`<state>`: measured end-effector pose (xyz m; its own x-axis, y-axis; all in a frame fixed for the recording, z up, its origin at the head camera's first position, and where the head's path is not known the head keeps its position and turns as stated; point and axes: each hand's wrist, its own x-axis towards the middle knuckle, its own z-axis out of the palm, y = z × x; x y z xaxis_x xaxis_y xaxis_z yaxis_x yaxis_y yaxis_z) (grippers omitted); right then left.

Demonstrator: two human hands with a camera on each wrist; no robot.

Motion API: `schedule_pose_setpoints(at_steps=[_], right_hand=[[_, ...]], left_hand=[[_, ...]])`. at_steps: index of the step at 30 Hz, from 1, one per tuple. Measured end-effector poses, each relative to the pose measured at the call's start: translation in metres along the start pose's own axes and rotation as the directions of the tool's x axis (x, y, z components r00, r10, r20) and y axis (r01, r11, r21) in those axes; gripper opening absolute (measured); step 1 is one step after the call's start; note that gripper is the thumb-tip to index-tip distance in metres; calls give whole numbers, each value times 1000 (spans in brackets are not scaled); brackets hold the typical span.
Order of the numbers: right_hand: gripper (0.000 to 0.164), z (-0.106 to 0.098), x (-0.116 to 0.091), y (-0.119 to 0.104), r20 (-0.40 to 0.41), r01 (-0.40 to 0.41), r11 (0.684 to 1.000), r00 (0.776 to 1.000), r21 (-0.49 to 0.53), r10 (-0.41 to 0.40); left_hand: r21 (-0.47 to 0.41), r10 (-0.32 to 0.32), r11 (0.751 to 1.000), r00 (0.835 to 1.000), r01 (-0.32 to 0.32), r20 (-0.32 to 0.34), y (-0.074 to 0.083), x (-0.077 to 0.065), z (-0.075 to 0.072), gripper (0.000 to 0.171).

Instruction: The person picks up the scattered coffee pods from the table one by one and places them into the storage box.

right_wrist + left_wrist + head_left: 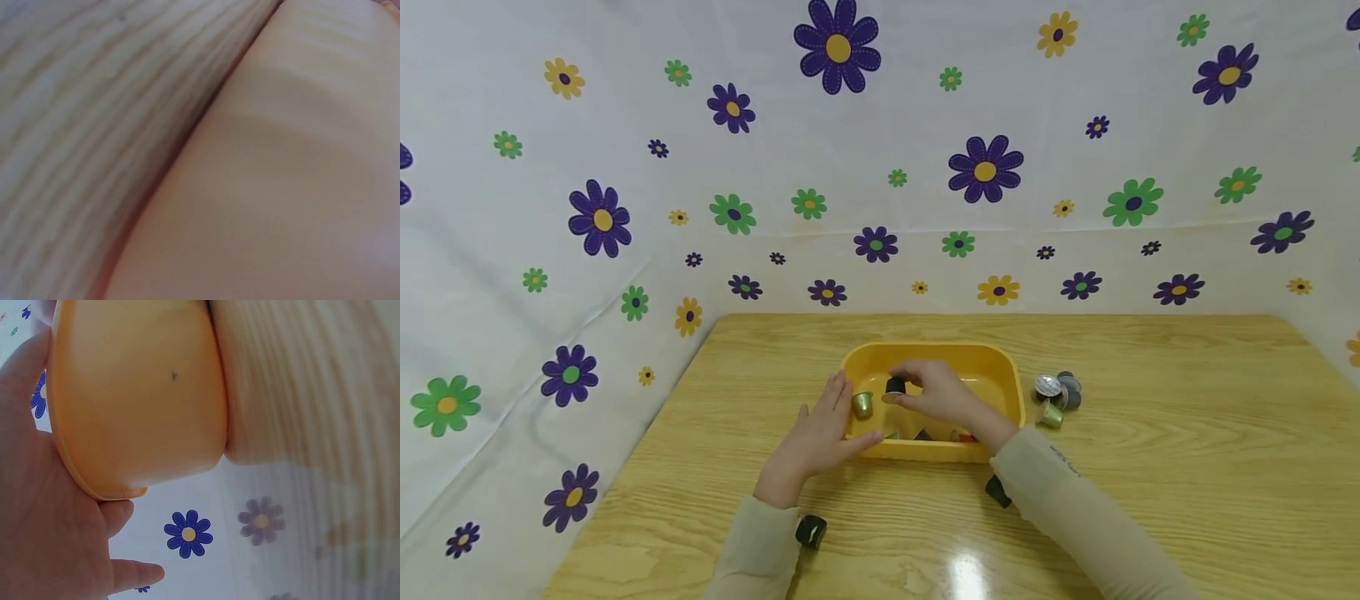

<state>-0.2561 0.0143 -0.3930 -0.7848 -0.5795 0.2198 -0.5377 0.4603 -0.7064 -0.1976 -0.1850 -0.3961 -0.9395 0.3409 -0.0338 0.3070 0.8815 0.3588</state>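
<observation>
A yellow plastic bin stands on the table with several coffee capsules in it. Inside it, at the left, is a gold-green coffee capsule; a few others by the front wall are mostly hidden. My right hand reaches over the bin and pinches a black coffee capsule by its edge, rim down. My left hand rests along the bin's left corner, fingers straight at the side and thumb at the front rim. In the left wrist view, that hand touches the rim. The right wrist view shows only bin wall and table.
Right of the bin lies a small cluster of capsules: one with a silver lid, a grey one and a light green one. The wood-grain table meets a flower-printed cloth behind and at the sides.
</observation>
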Motion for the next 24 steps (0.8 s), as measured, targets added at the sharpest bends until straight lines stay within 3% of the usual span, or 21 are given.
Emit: schedule_pose_setpoints(at_steps=[24], right_hand=[[36,5,0,0,12,-26,1000,1000,2,26]], left_hand=[[24,7,1000,1000,-7,-1,-4,1,3,93]])
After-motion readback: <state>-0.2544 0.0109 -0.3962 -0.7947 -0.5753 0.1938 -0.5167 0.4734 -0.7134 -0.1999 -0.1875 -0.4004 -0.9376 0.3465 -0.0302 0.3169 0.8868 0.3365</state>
